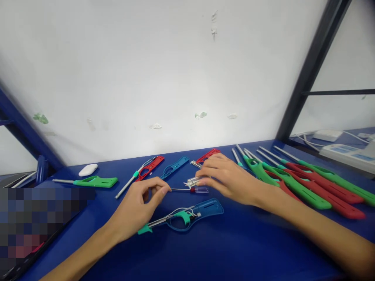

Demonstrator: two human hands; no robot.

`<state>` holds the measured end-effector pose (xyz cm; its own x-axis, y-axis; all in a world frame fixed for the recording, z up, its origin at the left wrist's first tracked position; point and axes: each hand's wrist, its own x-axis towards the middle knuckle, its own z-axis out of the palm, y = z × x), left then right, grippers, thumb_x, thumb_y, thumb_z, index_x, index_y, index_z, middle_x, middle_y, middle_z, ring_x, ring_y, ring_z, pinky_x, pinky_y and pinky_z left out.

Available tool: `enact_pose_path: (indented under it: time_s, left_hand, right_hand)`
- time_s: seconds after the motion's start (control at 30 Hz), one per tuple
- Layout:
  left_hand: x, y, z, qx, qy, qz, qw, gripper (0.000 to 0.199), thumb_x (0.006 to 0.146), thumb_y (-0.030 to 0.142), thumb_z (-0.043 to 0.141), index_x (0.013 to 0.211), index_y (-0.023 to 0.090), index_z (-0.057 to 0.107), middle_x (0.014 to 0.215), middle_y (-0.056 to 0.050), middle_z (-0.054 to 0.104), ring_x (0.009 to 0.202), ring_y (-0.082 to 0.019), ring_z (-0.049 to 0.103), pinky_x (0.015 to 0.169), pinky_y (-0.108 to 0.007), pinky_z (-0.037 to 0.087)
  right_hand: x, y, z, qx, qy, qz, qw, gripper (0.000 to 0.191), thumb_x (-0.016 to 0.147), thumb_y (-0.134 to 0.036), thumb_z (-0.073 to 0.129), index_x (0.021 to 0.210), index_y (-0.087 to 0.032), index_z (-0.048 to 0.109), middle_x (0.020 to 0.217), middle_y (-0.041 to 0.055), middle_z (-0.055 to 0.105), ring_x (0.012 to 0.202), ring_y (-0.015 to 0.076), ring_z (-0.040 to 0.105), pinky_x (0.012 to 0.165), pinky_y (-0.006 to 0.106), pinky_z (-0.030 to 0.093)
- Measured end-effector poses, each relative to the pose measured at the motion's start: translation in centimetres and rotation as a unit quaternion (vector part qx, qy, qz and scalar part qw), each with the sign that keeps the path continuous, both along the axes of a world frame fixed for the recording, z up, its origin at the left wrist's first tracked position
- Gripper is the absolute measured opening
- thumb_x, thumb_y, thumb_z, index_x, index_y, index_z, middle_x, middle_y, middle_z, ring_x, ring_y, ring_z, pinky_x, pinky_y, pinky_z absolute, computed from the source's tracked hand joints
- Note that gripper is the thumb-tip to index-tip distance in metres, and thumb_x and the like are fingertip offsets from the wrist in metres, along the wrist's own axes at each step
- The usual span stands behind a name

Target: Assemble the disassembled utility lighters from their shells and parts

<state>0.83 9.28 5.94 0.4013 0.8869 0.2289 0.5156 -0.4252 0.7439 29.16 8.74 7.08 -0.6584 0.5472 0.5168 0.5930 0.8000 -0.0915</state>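
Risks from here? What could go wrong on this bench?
1. The right hand holds a small clear part at its fingertips; it could slip.
2. The screwdriver lies close to that part, its shaft reaching toward the left hand; a bump might roll it.
3. The blue casing lies open near the left hand, green trigger exposed; a nudge might shift pieces.

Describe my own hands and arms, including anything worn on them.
Your left hand and right hand are bare, with no gloves. Both forearms look slim and narrow toward the wrists. No sleeve shows as far as the picture reaches. No watch, bracelet or ring is visible, and no markings can be made out.
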Motion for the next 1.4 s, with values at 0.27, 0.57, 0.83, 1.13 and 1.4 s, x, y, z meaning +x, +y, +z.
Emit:
enact_pose_path:
  time_s: [0.27, 0.57, 0.83, 1.13, 1.4]
  left_hand:
    - [2.6, -1.2, -0.2, 0.067, 0.188, -0.114, 0.973, 0.023, 0.100, 0.038, 0.055, 0.105, 0.031, 0.076, 0.112, -0.004, 0.068, 0.103, -0.024, 0.061, 0.093, -0.037, 0.048]
    - [1.6, -1.5, 0.3, 0.073, 0.232, -0.103, 0.965, 0.026, 0.104, 0.039, 0.051, 0.107, 0.031, 0.075, 0.105, -0.002, 0.069, 0.085, -0.019, 0.065, 0.077, -0.031, 0.050]
    - [0.9, -1.2, 0.4, 0.072, 0.232, -0.138, 0.960, 0.025, 0.104, 0.039, 0.052, 0.108, 0.032, 0.076, 0.101, -0.001, 0.073, 0.091, -0.020, 0.068, 0.082, -0.030, 0.052]
    - [1.1, -1.7, 0.2, 0.042, 0.225, -0.129, 0.965, 0.022, 0.101, 0.034, 0.056, 0.109, 0.034, 0.077, 0.104, -0.001, 0.071, 0.092, -0.020, 0.066, 0.082, -0.031, 0.050]
    - [0.8, -1.6, -0.2, 0.044, 0.210, -0.129, 0.968, 0.023, 0.098, 0.031, 0.059, 0.107, 0.035, 0.080, 0.097, -0.001, 0.070, 0.079, -0.017, 0.063, 0.067, -0.027, 0.046]
  right_hand:
    - [1.3, -1.0, -0.9, -0.006, -0.051, 0.002, 0.999, 0.031, 0.108, -0.039, 0.052, 0.103, -0.018, 0.074, 0.094, 0.0055, 0.074, 0.096, 0.0218, 0.060, 0.096, 0.039, 0.038]
    - [0.7, -1.3, -1.0, -0.001, -0.065, 0.011, 0.998, 0.030, 0.108, -0.037, 0.052, 0.100, -0.017, 0.073, 0.087, 0.0051, 0.074, 0.086, 0.0205, 0.062, 0.096, 0.039, 0.040]
    - [-1.2, -2.2, -1.4, -0.180, 0.160, -0.001, 0.971, 0.015, 0.111, -0.027, 0.036, 0.114, -0.019, 0.049, 0.086, 0.0007, 0.066, 0.076, 0.0166, 0.060, 0.077, 0.032, 0.046]
    - [-1.9, -2.4, -2.3, -0.254, 0.108, -0.002, 0.961, 0.020, 0.100, -0.024, 0.063, 0.095, -0.024, 0.043, 0.100, 0.0013, 0.071, 0.083, 0.0173, 0.063, 0.074, 0.032, 0.044]
    - [-2.2, -1.5, -3.5, -0.199, 0.061, -0.010, 0.978, 0.021, 0.101, -0.025, 0.065, 0.091, -0.024, 0.048, 0.086, -0.0026, 0.070, 0.077, 0.0170, 0.061, 0.069, 0.030, 0.040]
